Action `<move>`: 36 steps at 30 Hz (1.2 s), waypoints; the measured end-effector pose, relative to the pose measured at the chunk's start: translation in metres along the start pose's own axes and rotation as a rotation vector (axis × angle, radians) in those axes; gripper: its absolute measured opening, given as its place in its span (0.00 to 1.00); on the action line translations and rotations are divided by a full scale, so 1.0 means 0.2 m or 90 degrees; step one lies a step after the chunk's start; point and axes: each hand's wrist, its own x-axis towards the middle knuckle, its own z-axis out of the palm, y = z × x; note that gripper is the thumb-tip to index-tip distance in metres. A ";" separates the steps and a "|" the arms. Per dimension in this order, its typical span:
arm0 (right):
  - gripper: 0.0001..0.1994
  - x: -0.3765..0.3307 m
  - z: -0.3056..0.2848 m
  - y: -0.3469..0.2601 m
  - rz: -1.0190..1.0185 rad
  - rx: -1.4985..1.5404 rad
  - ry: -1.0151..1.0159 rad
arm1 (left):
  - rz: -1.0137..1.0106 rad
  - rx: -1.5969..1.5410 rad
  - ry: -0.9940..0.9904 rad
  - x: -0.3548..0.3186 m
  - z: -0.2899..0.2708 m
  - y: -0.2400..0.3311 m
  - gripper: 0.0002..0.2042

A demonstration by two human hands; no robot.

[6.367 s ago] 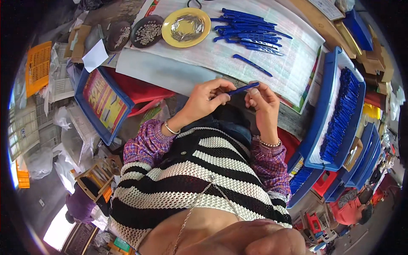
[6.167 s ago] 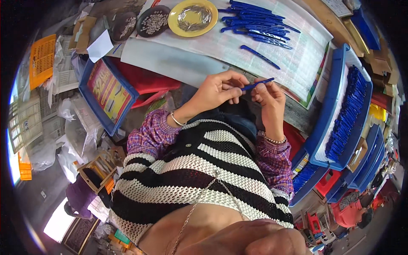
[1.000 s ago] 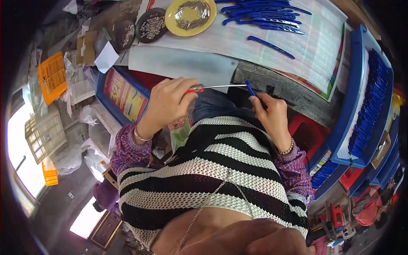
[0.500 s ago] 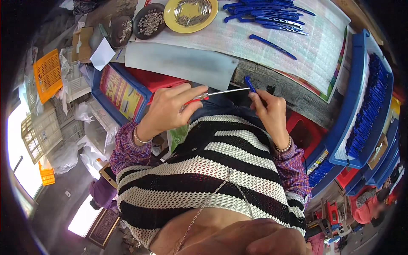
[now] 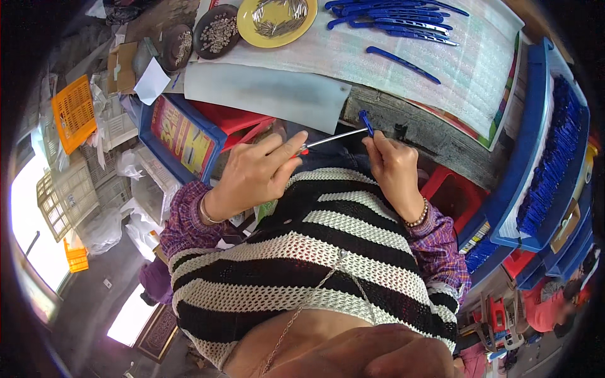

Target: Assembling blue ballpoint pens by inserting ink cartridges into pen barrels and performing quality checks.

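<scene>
Slim blue piece and screwdriver, held over the lap just in front of the worktop. The blue piece stands nearly upright in the right hand, which grips its lower part between thumb and fingers, leaving the upper end exposed. The left hand is closed around the red handle of the screwdriver; the metal shaft slants up to the right, its tip at the blue piece, though the exact contact is too small to tell.

On the worktop, a grey sheet lies along the near edge, left of the wooden rim. Beyond it, on a pale cloth-like cover, 1 loose blue piece lies apart from a heap of blue pieces. To the left of the heap are a yellow plate of thin metal pins and 2 dark bowls of small metal parts.

At right, a blue tray holds densely packed blue pieces. At left, a tilted blue tub contains a printed sheet, with an orange crate farther out.
</scene>
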 end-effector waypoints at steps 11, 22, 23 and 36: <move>0.06 0.00 0.04 0.00 -0.047 -0.111 0.023 | -0.032 0.000 0.016 -0.02 0.01 0.08 0.20; 0.06 0.03 -0.04 0.01 -0.072 -0.118 0.032 | -0.060 -0.185 0.067 -0.05 0.10 -0.05 0.16; 0.06 0.02 -0.06 0.00 -0.074 -0.121 0.032 | -0.059 -0.187 0.070 -0.05 0.10 -0.05 0.16; 0.11 0.07 -0.10 0.06 -0.142 -0.187 0.131 | -0.063 -0.207 0.050 0.03 -0.03 -0.09 0.16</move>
